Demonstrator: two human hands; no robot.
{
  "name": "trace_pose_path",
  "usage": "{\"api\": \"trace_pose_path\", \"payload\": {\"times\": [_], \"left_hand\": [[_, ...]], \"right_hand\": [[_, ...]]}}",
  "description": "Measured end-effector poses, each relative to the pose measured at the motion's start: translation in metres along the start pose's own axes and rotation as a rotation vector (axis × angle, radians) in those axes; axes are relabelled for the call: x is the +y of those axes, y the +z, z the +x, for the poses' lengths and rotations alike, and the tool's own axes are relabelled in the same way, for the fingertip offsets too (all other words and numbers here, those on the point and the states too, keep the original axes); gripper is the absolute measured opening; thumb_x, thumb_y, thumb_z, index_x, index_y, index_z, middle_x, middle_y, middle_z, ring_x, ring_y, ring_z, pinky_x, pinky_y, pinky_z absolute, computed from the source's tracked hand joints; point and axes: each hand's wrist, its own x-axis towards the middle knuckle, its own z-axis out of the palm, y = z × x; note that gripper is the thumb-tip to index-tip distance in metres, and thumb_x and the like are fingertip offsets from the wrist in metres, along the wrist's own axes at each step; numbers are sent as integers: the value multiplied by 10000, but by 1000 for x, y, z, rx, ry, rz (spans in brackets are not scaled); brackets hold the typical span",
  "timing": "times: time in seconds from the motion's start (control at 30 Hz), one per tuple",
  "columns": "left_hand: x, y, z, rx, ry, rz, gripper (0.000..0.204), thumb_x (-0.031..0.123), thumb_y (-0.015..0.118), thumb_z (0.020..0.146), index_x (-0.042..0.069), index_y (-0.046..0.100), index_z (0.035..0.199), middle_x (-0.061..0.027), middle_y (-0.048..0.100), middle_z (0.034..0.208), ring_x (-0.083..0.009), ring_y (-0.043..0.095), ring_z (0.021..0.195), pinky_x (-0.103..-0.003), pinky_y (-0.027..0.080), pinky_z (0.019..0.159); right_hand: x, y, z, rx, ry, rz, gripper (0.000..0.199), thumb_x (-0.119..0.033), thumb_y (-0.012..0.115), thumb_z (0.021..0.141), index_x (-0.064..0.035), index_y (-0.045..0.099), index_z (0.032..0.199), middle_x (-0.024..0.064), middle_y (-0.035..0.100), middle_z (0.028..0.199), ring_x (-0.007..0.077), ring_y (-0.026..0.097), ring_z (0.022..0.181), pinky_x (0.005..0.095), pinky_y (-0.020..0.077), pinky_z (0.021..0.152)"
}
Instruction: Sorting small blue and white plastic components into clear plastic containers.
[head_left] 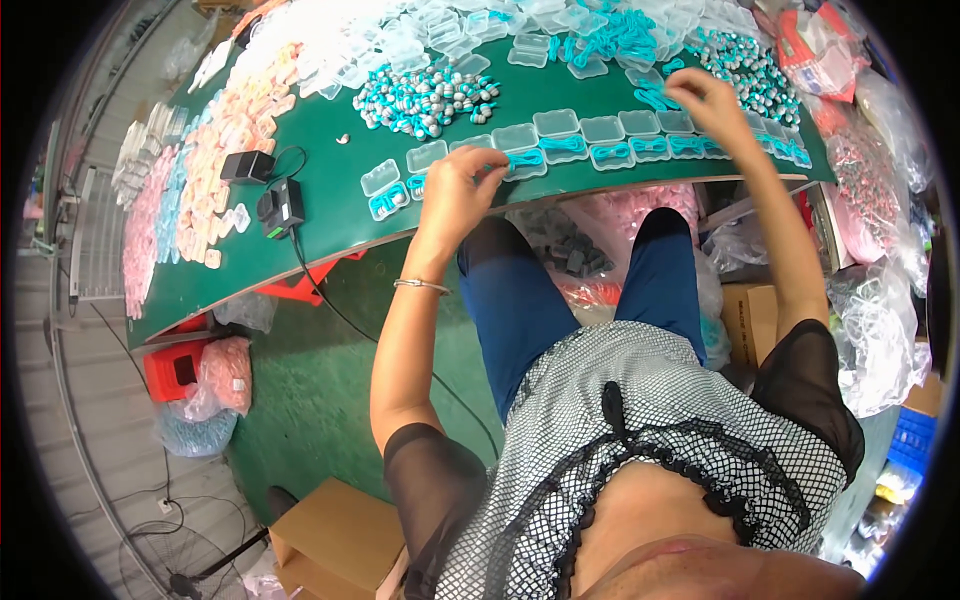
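While the person sits at the green tabletop (330, 190), the left hand (458, 185) rests at the near edge, over a row of small clear plastic cases (560, 135) that lie open along the edge. Its fingers are curled down narrow onto one case with a teal cord (525, 160) inside, just beside the thumb – it seems to pinch the cord or the case lid, but I cannot tell exactly which. A thin bracelet (421, 286) sits on the left wrist.

The right hand (712, 100) is further away on the tabletop, above the right part of the same row. The fingers are bent and close together, and a loose teal cord (655, 97) lies just beside them; whether the hand holds anything is hidden by the hand itself.

Between the hands and behind the row lies a heap of grey and teal earplugs (425, 100), and a second heap (750, 65) is near the right hand. Far behind are many empty clear cases (420, 40). On the left part of the tabletop lie pink and peach packets (225, 150), and near them a black power adapter (280, 207) with its cable hanging over the edge.
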Motion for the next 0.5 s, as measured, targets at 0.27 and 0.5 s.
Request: {"api": "trace_pose_path", "payload": {"times": [0.27, 0.5], "left_hand": [[-6, 13, 1, 81, 208, 315, 122, 78, 728, 695, 108, 703, 810, -36, 655, 874, -243, 595, 827, -369, 439, 692], [-3, 10, 0, 29, 131, 352, 98, 116, 723, 699, 135, 710, 794, -9, 638, 894, -230, 574, 883, -379, 404, 716]], "right_hand": [[-114, 124, -35, 28, -238, -46, 93, -220, 680, 763, -131, 654, 775, -8, 602, 847, 204, 549, 885, 378, 351, 865], [-112, 148, -38, 61, -276, -272, 66, -205, 698, 735, -157, 661, 761, -23, 549, 900, 187, 506, 974, 456, 297, 900]]}}
